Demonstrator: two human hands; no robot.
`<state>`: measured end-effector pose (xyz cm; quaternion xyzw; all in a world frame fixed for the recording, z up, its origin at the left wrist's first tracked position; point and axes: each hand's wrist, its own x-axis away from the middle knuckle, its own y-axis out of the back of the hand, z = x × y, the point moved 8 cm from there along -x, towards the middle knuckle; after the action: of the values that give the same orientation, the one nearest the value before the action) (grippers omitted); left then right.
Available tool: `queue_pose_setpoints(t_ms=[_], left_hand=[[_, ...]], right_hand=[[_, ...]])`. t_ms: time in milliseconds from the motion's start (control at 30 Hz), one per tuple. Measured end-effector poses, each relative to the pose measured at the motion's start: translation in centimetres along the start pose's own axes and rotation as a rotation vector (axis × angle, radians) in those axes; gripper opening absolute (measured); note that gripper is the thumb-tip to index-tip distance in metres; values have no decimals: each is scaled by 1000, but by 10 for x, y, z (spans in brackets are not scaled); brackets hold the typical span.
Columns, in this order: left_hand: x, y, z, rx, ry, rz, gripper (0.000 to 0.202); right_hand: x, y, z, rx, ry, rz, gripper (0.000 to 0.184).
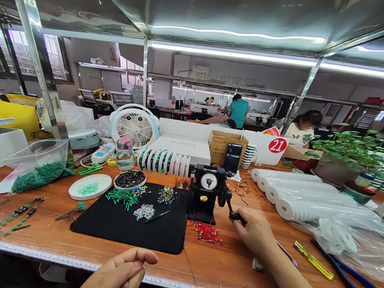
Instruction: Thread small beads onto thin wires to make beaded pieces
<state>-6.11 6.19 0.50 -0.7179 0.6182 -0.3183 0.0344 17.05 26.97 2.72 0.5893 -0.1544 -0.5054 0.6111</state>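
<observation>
My right hand (253,230) is closed around the black crank handle (235,216) on the side of a hand-crank winding machine (205,195) with a round white dial. White spools (164,162) with green, black and red winding sit in a row on the shaft to its left. My left hand (122,272) is over the front table edge, its fingers curled and thumb pressed in; whatever it may hold is hidden. A thin dark thread (192,268) runs down past the table edge, right of that hand. Red pieces with green tips (207,231) lie before the machine.
On a black mat (161,237) lie green tubes (122,197), coloured beads (166,195) and silvery pieces (144,212). Dishes (90,187) and a fan (135,127) stand left. White rolls (299,208), blue-handled pliers (350,276) and a yellow cutter (313,260) are right. People sit and stand beyond.
</observation>
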Motion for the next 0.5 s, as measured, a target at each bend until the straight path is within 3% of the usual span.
queue_pose_setpoints(t_ms=[167,367,500], left_hand=[[-27,-3,18,-7,-62,-3,32],[-34,-15,14,19,-80,48,37],[-45,-17,11,50,-75,90,45]], right_hand=[[-4,4,2,0,-20,105,19],[-6,18,12,-25,2,210,17],[-10,39,15,-84,19,254,16]])
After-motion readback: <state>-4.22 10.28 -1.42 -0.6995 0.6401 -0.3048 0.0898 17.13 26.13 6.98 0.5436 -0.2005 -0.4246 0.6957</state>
